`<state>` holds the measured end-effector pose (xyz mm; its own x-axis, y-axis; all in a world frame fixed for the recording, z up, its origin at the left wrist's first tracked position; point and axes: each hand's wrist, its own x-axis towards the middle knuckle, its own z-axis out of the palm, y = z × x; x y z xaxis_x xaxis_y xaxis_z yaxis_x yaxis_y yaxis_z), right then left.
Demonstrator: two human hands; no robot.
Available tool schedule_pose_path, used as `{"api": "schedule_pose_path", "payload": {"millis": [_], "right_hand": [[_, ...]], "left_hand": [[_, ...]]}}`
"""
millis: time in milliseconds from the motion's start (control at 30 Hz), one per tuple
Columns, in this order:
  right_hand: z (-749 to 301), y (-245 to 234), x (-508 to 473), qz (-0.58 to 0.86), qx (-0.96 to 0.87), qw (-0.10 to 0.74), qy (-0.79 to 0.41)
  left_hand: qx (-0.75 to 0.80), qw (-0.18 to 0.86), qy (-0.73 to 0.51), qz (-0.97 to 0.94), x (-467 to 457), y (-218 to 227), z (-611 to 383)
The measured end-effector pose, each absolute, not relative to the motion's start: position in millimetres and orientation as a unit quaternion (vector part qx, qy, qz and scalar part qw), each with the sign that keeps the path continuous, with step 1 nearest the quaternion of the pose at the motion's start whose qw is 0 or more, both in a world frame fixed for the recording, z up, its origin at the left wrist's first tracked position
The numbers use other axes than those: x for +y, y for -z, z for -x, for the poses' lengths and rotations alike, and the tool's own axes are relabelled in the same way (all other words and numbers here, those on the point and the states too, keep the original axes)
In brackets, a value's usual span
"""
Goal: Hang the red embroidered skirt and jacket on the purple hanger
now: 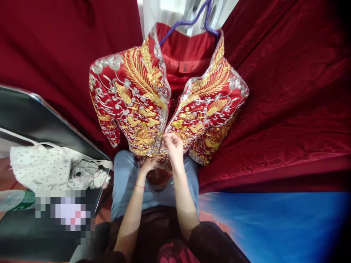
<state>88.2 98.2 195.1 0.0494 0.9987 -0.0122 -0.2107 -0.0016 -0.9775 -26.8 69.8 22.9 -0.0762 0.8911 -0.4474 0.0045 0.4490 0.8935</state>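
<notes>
A red jacket with heavy gold and silver embroidery hangs on a purple hanger in front of me, its front open and a size tag S showing at the collar. My right hand pinches the jacket's front edges together near the lower middle. Just below it, my left hand grips the hem of the left panel, fingers curled into the cloth. A thin red string circles my left wrist.
Dark red curtains hang on both sides and behind the jacket. At the left stands a shiny dark surface with a metal edge, bearing a white dotted bag and a green bottle. A blue surface lies at lower right.
</notes>
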Motion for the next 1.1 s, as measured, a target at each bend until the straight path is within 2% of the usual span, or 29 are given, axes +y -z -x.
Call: {"api": "schedule_pose_path", "payload": {"millis": [67, 100, 200, 300, 433, 533, 667, 933, 1100], "right_hand": [[-92.9, -195.2, 99.9, 0.454, -0.446, 0.543, -0.548], [-94.9, -195.1, 100.5, 0.448, -0.450, 0.537, -0.556], [-97.7, -196.3, 100.8, 0.444, -0.455, 0.524, -0.567], [-96.0, -197.9, 98.4, 0.450, -0.455, 0.524, -0.563], [-89.3, -199.2, 93.9, 0.443, -0.421, 0.549, -0.571], [-82.0, -206.9, 91.6, 0.421, -0.390, 0.572, -0.586], [-74.9, -233.2, 91.2, 0.388, -0.372, 0.618, -0.574], [-72.9, -298.4, 98.9, 0.311, -0.404, 0.690, -0.514], [-72.2, -312.3, 106.2, 0.295, -0.430, 0.698, -0.492]], "left_hand": [[0.649, 0.539, -0.282, -0.458, 66.7, -65.0, 35.3], [0.665, 0.450, -0.273, -0.529, 65.7, -89.5, 36.5], [0.682, 0.177, -0.346, -0.620, 68.6, -160.3, 27.6], [0.696, 0.063, -0.334, -0.632, 79.9, -200.4, 11.7], [0.709, 0.071, -0.290, -0.639, 90.4, -202.1, 1.3], [0.697, 0.077, -0.328, -0.633, 88.7, -191.1, 1.2], [0.663, 0.086, -0.382, -0.638, 82.6, -183.4, 1.8], [0.671, 0.093, -0.353, -0.645, 76.7, -184.2, -1.9], [0.670, 0.096, -0.364, -0.640, 72.3, -180.5, -2.7]]}}
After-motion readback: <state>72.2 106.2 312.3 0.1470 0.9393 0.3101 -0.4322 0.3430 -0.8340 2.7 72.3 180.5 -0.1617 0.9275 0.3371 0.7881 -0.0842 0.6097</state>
